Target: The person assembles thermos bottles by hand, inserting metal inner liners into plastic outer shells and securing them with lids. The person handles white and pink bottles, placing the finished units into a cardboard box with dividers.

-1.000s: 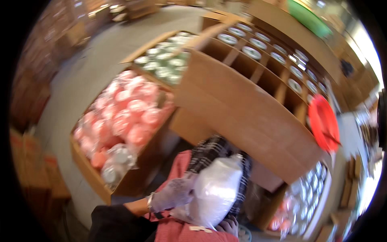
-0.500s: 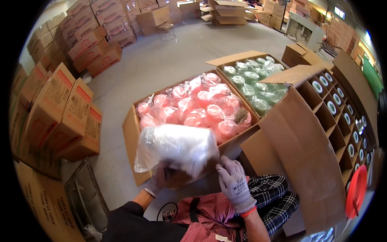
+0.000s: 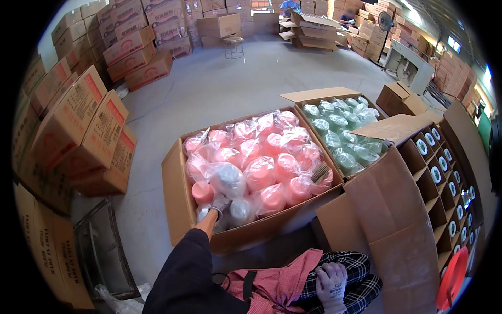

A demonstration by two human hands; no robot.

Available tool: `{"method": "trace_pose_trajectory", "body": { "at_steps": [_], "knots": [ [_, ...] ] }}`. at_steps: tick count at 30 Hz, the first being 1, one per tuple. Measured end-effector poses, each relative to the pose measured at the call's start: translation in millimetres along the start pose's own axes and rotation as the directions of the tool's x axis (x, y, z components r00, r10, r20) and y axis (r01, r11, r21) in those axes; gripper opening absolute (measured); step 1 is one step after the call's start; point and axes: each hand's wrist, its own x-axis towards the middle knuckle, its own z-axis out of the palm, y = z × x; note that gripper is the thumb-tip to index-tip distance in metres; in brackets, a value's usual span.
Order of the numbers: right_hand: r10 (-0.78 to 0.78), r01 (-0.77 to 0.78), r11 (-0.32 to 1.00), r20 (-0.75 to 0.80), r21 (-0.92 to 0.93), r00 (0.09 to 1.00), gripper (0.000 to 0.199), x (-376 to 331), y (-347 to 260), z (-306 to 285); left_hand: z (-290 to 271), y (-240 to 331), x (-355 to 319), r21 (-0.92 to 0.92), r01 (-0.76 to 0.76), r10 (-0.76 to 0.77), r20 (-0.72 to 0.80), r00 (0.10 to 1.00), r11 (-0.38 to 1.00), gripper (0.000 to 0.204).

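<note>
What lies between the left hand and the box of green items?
In the head view, mostly plastic-wrapped pink items in their open box lie between the left hand and the green items' box.

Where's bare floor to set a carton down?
Widest: floor between the stool and the box of pink bagged items. Narrower: between that box and the left-side cartons. Crowded: inside that box, around the left hand, and the green-item box.
</note>
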Motion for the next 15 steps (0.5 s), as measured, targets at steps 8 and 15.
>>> {"method": "trace_pose_trajectory", "body": {
  "at_steps": [8, 15],
  "knots": [
    [0.048, -0.048, 0.995, 0.0, -0.092, 0.999, 0.025, -8.6, -2.2, 0.8, -137.6, 29.6, -37.4, 0.174, 0.153, -0.13, -0.137, 0.982, 0.973, 0.076],
    [0.074, -0.077, 0.993, -0.042, -0.09, 0.996, 0.025, -4.1, 1.2, 8.7, -108.0, 21.4, -20.2, 0.343, 0.331, -0.296, -0.151, 0.943, 0.879, 0.131]
  ]
}}
